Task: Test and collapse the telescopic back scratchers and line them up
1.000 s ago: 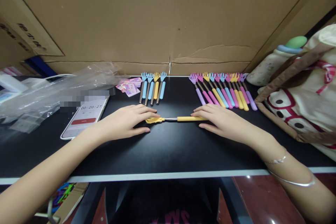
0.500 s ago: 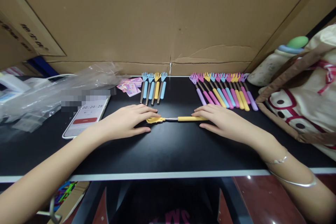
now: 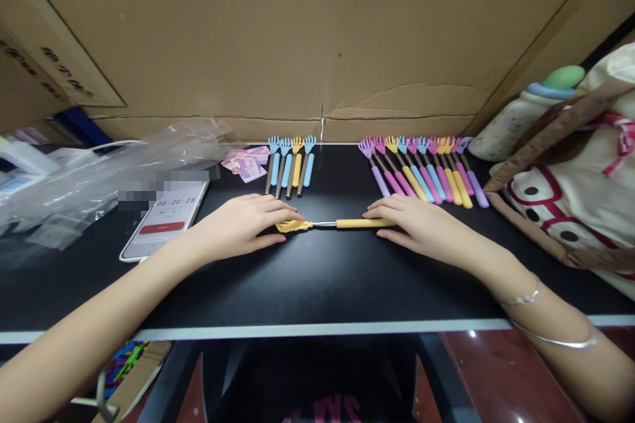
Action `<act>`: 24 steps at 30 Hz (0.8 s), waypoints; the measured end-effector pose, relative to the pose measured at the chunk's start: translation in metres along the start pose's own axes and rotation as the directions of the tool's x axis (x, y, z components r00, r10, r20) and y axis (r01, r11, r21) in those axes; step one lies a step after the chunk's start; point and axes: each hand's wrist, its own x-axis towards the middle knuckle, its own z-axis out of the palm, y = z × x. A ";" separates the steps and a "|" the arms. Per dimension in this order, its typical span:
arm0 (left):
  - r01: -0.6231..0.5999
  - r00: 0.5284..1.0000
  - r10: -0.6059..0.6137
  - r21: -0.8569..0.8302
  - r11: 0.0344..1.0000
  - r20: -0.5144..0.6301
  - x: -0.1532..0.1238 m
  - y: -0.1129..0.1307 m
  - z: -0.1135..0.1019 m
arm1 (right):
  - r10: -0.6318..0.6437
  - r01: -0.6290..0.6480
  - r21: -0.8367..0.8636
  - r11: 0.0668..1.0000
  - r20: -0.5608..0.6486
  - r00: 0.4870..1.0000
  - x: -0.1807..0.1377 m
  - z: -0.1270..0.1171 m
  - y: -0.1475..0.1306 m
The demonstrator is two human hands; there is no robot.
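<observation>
Fingers [image 3: 292, 216] of the left hand [image 3: 243, 228] lie over the hooked head of a yellow scratcher [image 3: 364, 223], while those of the right hand [image 3: 426, 225] drape over its handle; from here I can't tell whether either hand really grips it. The scratcher lies crosswise, midway between the near and far edges of the black tabletop [image 3: 322, 287], its bare metal rod showing between the hands. Near the far edge, four scratchers with blue and yellow handles [image 3: 286, 172] lie side by side, with printed cards [image 3: 253, 168] just left of them. Toward the far right corner there's a slanting row of purple, pink, yellow and blue scratchers [image 3: 433, 183]. A phone [image 3: 163, 218] and a clear plastic bag [image 3: 124, 168] lie toward the left edge; a cloth bag [image 3: 605, 192] fills the right end.
</observation>
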 end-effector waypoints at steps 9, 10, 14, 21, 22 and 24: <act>0.088 0.996 -0.088 -0.050 0.995 -0.015 0.000 0.003 -0.001 | 0.046 -0.033 0.107 0.994 -0.112 0.993 0.006 0.013 0.006; 0.093 0.996 -0.093 -0.037 0.995 -0.012 -0.001 0.003 -0.001 | 0.040 -0.027 0.112 0.993 -0.117 0.992 0.006 0.014 0.006; 0.120 0.993 -0.120 0.036 0.992 -0.020 -0.003 0.002 -0.002 | 0.033 -0.017 0.138 0.990 -0.110 0.993 0.007 0.013 0.001; 0.095 0.971 -0.073 0.090 0.991 -0.229 -0.004 0.006 -0.008 | 0.106 -0.072 0.218 0.973 -0.149 0.983 0.008 0.007 -0.005; 0.096 0.954 -0.058 0.117 0.988 -0.295 -0.004 0.008 -0.010 | 0.110 -0.074 0.235 0.969 -0.143 0.984 0.008 0.006 -0.006; 0.090 0.912 -0.007 0.185 0.979 -0.411 -0.005 0.012 -0.016 | 0.087 -0.052 0.264 0.963 -0.123 0.989 0.009 0.002 -0.010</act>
